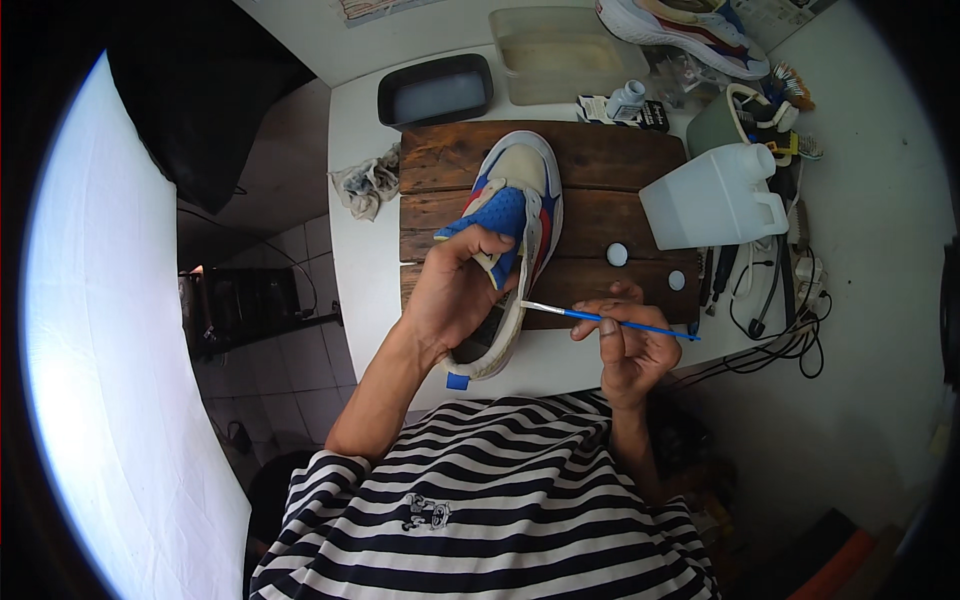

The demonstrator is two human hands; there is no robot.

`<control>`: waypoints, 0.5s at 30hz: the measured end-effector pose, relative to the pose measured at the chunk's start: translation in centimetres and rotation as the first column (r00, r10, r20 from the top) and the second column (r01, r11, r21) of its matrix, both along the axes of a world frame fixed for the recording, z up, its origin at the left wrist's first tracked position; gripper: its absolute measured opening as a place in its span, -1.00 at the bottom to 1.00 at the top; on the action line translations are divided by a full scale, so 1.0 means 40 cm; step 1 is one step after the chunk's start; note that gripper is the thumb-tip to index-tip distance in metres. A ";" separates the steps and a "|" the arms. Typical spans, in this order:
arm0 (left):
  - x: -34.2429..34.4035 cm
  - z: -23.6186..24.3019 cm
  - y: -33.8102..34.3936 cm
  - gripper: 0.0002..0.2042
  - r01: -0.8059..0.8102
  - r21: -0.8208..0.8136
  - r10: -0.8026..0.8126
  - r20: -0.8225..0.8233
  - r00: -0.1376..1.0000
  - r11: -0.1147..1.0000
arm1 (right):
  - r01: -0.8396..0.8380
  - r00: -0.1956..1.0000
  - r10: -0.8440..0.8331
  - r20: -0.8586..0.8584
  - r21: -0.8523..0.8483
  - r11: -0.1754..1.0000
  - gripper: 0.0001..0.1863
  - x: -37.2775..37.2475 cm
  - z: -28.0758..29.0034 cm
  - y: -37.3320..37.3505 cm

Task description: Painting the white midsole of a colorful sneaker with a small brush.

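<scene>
A sneaker (pixel 520 167) with a cream toe, blue tongue and red and blue panels lies over the dark wooden board, its toe pointing away from me. My left hand (pixel 460 285) grips it at the opening, thumb on the tongue and fingers hidden inside. In my right hand (pixel 632 340) is a thin paintbrush (pixel 640 325) with a blue handle, pinched between thumb and fingers. Its pale bristle tip meets the edge of the shoe's collar. The heel, with a blue tab (pixel 457 381), hangs past the board's near edge.
A translucent jug (pixel 700 200) stands on the board (pixel 610 150) at right, near two small white caps (pixel 617 254). Behind are a black tray (pixel 436 90), a clear tub (pixel 555 60), a small bottle (pixel 627 100) and another sneaker (pixel 690 35). A rag (pixel 366 184) lies left; cables (pixel 790 340) right.
</scene>
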State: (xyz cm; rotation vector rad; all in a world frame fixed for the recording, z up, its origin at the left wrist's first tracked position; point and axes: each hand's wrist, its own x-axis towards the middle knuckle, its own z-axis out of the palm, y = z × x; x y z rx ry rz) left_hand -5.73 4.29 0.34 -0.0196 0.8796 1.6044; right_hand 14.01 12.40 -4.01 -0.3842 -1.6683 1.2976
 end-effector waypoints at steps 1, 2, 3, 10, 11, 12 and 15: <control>0.001 0.005 -0.001 -0.68 -0.015 -0.017 0.015 0.009 1.000 1.000 | -0.015 1.000 0.015 0.024 0.011 1.000 -0.90 -0.001 0.003 0.002; 0.001 0.002 -0.001 -0.68 -0.014 -0.009 0.014 0.008 1.000 1.000 | -0.014 1.000 0.013 0.022 0.019 1.000 -0.90 0.005 0.004 0.005; -0.001 -0.004 -0.002 -0.68 -0.008 -0.005 0.008 0.011 1.000 1.000 | 0.011 1.000 -0.011 -0.005 -0.017 1.000 -0.90 0.014 0.004 0.011; 0.002 0.005 -0.001 -0.64 -0.025 0.005 0.024 0.028 0.999 1.000 | 0.346 0.896 -0.342 0.283 0.037 0.937 -0.85 0.082 0.001 0.110; 0.001 0.005 -0.002 -0.64 -0.024 0.014 0.024 0.029 0.999 1.000 | 0.347 0.896 -0.345 0.280 0.045 0.937 -0.85 0.077 -0.005 0.118; -0.001 0.004 -0.003 -0.64 -0.011 0.022 0.010 0.036 0.999 1.000 | 0.390 0.852 -0.409 0.326 0.124 0.912 -0.85 0.068 -0.013 0.124; -0.002 0.000 -0.004 -0.53 0.008 0.033 -0.009 0.034 0.999 0.999 | 0.418 0.799 -0.494 0.342 0.273 0.866 -0.84 0.046 -0.021 0.133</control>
